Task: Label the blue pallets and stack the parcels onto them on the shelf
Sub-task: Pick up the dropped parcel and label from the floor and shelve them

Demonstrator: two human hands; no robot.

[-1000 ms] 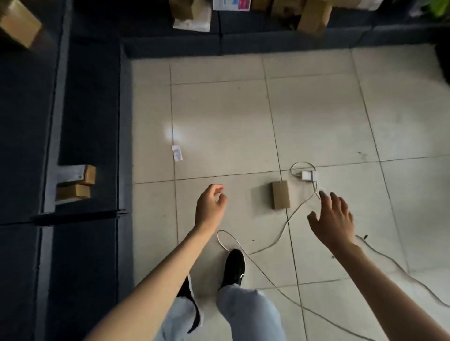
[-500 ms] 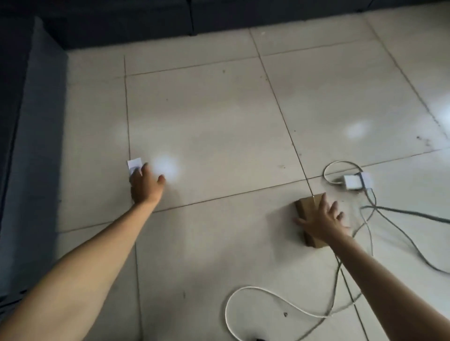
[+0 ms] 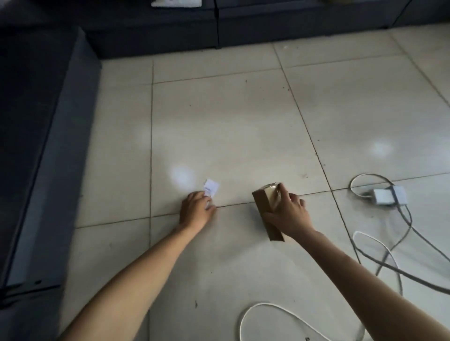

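Observation:
A small brown cardboard parcel (image 3: 263,202) is tilted up off the tiled floor, with my right hand (image 3: 288,214) gripping it from the right side. My left hand (image 3: 196,210) pinches the lower edge of a small white paper label (image 3: 211,187), which sticks up past my fingertips just above the floor. The two hands are about a hand's width apart. Dark blue pallets (image 3: 43,136) run along the left side and another (image 3: 219,26) along the far edge of the floor.
A white power adapter (image 3: 389,196) lies on the tiles at the right, with white and grey cables (image 3: 387,258) looping from it toward the lower right. A white packet (image 3: 175,3) sits on the far pallet at the top edge.
My right hand closed on the parcel and tipped it up from the floor. My left hand took hold of the label. Both moved closer together as the view dropped lower.

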